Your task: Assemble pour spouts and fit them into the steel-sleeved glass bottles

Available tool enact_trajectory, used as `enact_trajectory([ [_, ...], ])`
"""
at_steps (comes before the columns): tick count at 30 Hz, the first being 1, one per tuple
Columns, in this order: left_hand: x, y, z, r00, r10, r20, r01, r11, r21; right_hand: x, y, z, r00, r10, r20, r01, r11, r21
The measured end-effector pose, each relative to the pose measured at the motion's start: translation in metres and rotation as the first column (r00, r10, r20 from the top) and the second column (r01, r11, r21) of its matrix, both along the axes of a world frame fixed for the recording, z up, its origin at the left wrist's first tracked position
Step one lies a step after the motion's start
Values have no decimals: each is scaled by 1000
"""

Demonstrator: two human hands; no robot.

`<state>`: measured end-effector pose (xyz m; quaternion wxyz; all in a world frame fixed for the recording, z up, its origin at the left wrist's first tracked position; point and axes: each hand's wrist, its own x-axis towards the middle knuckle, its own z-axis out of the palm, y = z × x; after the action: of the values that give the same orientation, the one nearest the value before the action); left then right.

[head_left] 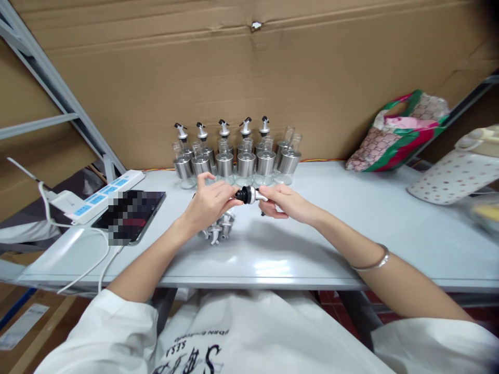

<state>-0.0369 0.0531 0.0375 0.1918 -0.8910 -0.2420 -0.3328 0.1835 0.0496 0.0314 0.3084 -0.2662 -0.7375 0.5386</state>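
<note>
Between my two hands a black and silver pourer spout (249,195) lies sideways above the table. My left hand (212,200) pinches its black ribbed end. The silver spout end is gripped by the fingers of my right hand (284,201). Partly under my left hand, several loose silver spouts (215,232) lie in a pile. Beyond my hands stand two rows of glass bottles with steel sleeves (246,165). Several back-row bottles carry spouts (223,128); the front-row bottles have open necks.
At the left lie a white power strip (107,196), a dark tablet (146,213) and white cables (105,249). A patterned bag (393,137) and a dotted white container (452,174) stand at the right of the grey table (351,249). Cardboard (312,78) rises behind.
</note>
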Motion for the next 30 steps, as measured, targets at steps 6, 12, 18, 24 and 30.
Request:
enact_trajectory([
  [6, -2, -2, 2, 1000, 8, -7, -8, 998, 67, 0, 2, -3, 1000, 13, -15, -14, 1000, -23],
  [12, 0, -4, 3, 998, -37, 47, 28, 985, 170, -4, -4, 3, 1000, 7, -8, -6, 1000, 26],
  [18, 1, -1, 1, 997, 20, 70, -33, 982, 185, -8, -8, 4, 999, -31, 23, 27, 986, 162],
  [24, -1, 2, 0, 995, 44, 93, -54, 993, 109, -7, -9, 1, 976, -188, 106, 142, 929, 342],
  [30, -4, 3, 1, 994, 78, 73, -82, 995, 54, -4, -5, 0, 944, -305, 129, 190, 817, 544],
])
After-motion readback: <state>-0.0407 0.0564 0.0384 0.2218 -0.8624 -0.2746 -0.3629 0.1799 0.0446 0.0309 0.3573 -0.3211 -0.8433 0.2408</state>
